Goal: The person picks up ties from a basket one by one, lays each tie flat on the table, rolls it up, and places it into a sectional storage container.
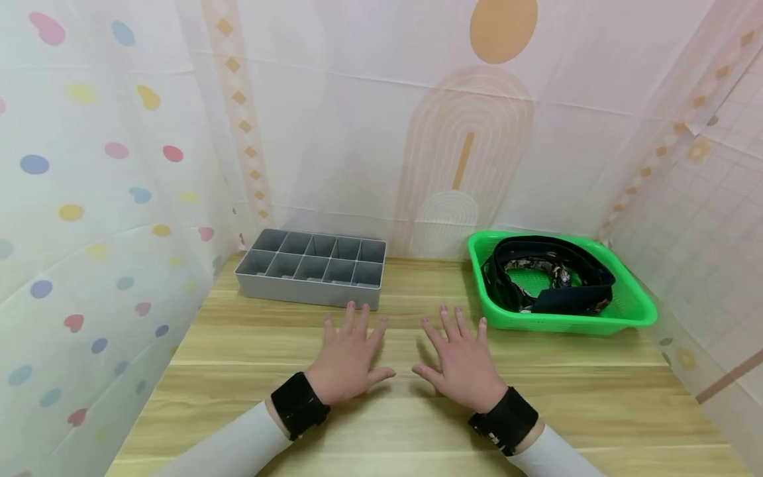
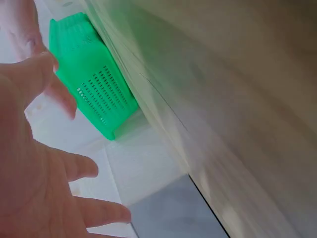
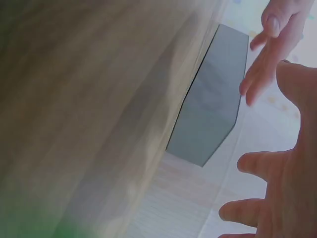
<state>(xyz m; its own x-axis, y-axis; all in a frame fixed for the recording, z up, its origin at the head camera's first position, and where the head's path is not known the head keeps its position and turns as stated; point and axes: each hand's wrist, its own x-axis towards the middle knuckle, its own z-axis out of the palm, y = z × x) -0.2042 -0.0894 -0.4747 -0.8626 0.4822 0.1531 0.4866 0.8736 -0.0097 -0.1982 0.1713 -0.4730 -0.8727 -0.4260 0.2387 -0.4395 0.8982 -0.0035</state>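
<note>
Palm down with fingers spread, my left hand [image 1: 344, 363] is over the wooden table, just in front of a grey divided organizer box [image 1: 304, 291]. Beside it my right hand [image 1: 465, 364] is spread the same way, holding nothing. The green plastic basket [image 1: 632, 298] stands beyond the right hand, to its right. Inside lies a dark looped fabric band [image 1: 578, 301] with a patterned inner side. In the left wrist view the basket [image 2: 94, 74] shows its perforated side. The organizer's grey outer wall [image 3: 210, 94] appears in the right wrist view.
The wooden tabletop [image 1: 393, 430] carries the box at back left and the basket at back right. Patterned curtains [image 1: 334, 132] hang behind and at both sides. Each wrist wears a black band [image 1: 298, 404].
</note>
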